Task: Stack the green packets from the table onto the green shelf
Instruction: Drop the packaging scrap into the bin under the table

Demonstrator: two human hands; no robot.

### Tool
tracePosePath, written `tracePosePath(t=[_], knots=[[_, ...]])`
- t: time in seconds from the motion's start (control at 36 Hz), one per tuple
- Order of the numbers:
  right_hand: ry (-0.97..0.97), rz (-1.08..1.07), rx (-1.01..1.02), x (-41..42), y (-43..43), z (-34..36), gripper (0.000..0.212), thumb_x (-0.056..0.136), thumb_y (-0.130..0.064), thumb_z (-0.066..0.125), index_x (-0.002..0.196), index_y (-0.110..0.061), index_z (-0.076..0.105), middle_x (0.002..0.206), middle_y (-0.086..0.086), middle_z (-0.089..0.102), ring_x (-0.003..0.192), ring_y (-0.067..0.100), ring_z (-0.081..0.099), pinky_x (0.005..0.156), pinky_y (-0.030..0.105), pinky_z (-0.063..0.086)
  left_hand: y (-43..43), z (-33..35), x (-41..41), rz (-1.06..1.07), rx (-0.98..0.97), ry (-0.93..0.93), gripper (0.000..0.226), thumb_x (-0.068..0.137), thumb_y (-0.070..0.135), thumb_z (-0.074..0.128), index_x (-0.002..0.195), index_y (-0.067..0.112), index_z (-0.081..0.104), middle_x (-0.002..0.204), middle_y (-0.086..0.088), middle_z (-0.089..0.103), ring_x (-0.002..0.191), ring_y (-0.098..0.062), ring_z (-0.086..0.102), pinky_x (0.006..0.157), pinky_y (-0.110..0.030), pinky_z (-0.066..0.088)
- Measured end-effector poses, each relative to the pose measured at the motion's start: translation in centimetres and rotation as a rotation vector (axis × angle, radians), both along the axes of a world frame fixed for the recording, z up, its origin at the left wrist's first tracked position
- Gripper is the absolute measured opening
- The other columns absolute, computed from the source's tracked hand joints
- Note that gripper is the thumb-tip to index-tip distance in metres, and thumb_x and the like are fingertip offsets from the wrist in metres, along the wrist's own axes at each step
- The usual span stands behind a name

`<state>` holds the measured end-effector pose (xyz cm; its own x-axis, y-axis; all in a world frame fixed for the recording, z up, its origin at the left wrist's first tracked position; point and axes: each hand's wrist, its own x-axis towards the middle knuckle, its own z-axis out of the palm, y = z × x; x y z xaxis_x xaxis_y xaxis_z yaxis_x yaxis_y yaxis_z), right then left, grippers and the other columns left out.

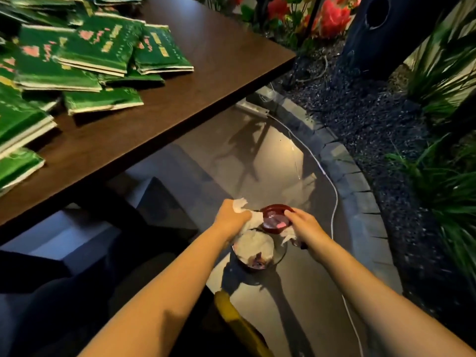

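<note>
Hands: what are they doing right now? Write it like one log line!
left hand: grips white tissue | right hand: holds red round dish | green packets: lying on table, untouched | shelf: not in view

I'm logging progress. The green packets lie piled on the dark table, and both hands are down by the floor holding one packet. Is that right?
Not quite. The head view shows neither hand holding a packet: the left hand grips crumpled white paper and the right hand holds a dark red lid. The green packets do lie piled on the dark table.
</note>
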<state>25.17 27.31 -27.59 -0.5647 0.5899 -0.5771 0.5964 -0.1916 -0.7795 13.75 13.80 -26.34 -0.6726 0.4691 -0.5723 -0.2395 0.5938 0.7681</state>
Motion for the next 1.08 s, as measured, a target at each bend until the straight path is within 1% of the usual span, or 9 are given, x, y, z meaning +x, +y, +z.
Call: tracePosePath(t=[0.08, 0.28, 0.42, 0.56, 0.67, 0.78, 0.89, 1.0, 1.08], knots=[[-0.063, -0.031, -0.025, -0.2, -0.1, -2.2, 0.025, 0.097, -0.016, 0.05, 0.117, -0.005, 0.062, 0.103, 0.013, 0.065, 0.086, 0.023, 0.06, 0.06, 0.023, 0.045, 0.0, -2.6, 0.8, 0.065, -0.03, -0.067, 0.015, 0.079, 0.017, 0.063, 0.093, 0.016, 0.059, 0.103, -0.014, 0.064, 0.094, -0.027, 0.062, 0.075, -0.032, 0.047], [-0.172, -0.097, -0.046, -0.9, -0.9, -4.8, 0.026, 0.097, -0.012, 0.048, 0.116, 0.001, 0.062, 0.117, 0.022, 0.064, 0.093, 0.029, 0.061, 0.055, 0.023, 0.04, 1.7, -11.7, 0.1, 0.328, 0.058, -0.395, 0.099, 0.046, 0.051, 0.061, 0.131, 0.004, 0.044, 0.113, -0.019, 0.061, 0.101, -0.036, 0.063, 0.083, -0.045, 0.054], [-0.229, -0.101, -0.077, -1.4, -0.7, -5.9, 0.024, 0.097, -0.014, 0.048, 0.113, -0.003, 0.061, 0.111, 0.022, 0.065, 0.095, 0.033, 0.063, 0.061, 0.027, 0.047, 2.8, -14.2, -0.2, 0.344, 0.075, -0.533, 0.082, 0.056, 0.067, 0.055, 0.124, 0.022, 0.045, 0.12, -0.016, 0.061, 0.11, -0.037, 0.061, 0.098, -0.053, 0.048], [-0.274, -0.054, -0.071, -2.2, -0.2, -7.7, 0.02, 0.095, -0.014, 0.049, 0.105, -0.003, 0.063, 0.089, 0.011, 0.063, 0.08, 0.023, 0.057, 0.067, 0.027, 0.045, 2.6, -7.5, -0.3, 0.39, 0.1, -0.485, 0.023, 0.095, 0.034, 0.044, 0.092, 0.013, 0.05, 0.098, -0.017, 0.056, 0.096, -0.031, 0.057, 0.096, -0.043, 0.047], [-0.283, -0.067, -0.074, -2.9, 0.4, -8.4, 0.014, 0.092, -0.011, 0.049, 0.082, -0.007, 0.059, 0.073, 0.008, 0.059, 0.072, 0.023, 0.054, 0.068, 0.03, 0.041, 2.7, -7.5, -0.5, 0.407, 0.141, -0.565, 0.029, 0.094, 0.038, 0.046, 0.08, 0.014, 0.052, 0.077, -0.011, 0.055, 0.075, -0.024, 0.052, 0.079, -0.033, 0.041], [-0.328, -0.044, 0.002, -2.9, 1.1, -9.1, 0.013, 0.09, -0.014, 0.05, 0.086, -0.009, 0.062, 0.079, 0.008, 0.061, 0.078, 0.026, 0.056, 0.063, 0.03, 0.041, 3.4, -11.5, -1.0, 0.37, 0.136, -0.528, 0.061, 0.067, 0.056, 0.054, 0.112, 0.015, 0.058, 0.117, -0.014, 0.057, 0.102, -0.023, 0.05, 0.099, -0.04, 0.041], [-0.405, 0.004, 0.099, -2.5, 1.6, -9.7, 0.016, 0.089, -0.022, 0.053, 0.102, -0.016, 0.061, 0.1, 0.009, 0.064, 0.098, 0.032, 0.062, 0.083, 0.036, 0.05, 3.6, -7.2, -0.8, 0.351, 0.128, -0.489, 0.021, 0.098, 0.036, 0.041, 0.118, 0.029, 0.045, 0.112, 0.004, 0.042, 0.104, -0.02, 0.052, 0.1, -0.036, 0.038], [-0.453, 0.031, 0.123, -2.1, 1.9, -10.6, 0.02, 0.086, -0.027, 0.056, 0.102, -0.017, 0.062, 0.103, 0.015, 0.068, 0.097, 0.035, 0.064, 0.088, 0.043, 0.053, 3.6, -10.2, -1.0, 0.337, 0.119, -0.447, 0.085, 0.056, 0.051, 0.061, 0.13, 0.01, 0.056, 0.127, -0.013, 0.059, 0.119, -0.033, 0.056, 0.108, -0.049, 0.042], [-0.459, 0.058, 0.125, -2.2, 1.8, -10.7, 0.024, 0.085, -0.028, 0.057, 0.105, -0.015, 0.063, 0.105, 0.014, 0.068, 0.098, 0.033, 0.064, 0.09, 0.043, 0.052, 3.0, -11.6, -1.1, 0.297, 0.035, -0.411, 0.072, 0.066, 0.042, 0.056, 0.128, 0.006, 0.057, 0.123, -0.015, 0.061, 0.113, -0.031, 0.059, 0.105, -0.05, 0.044]])
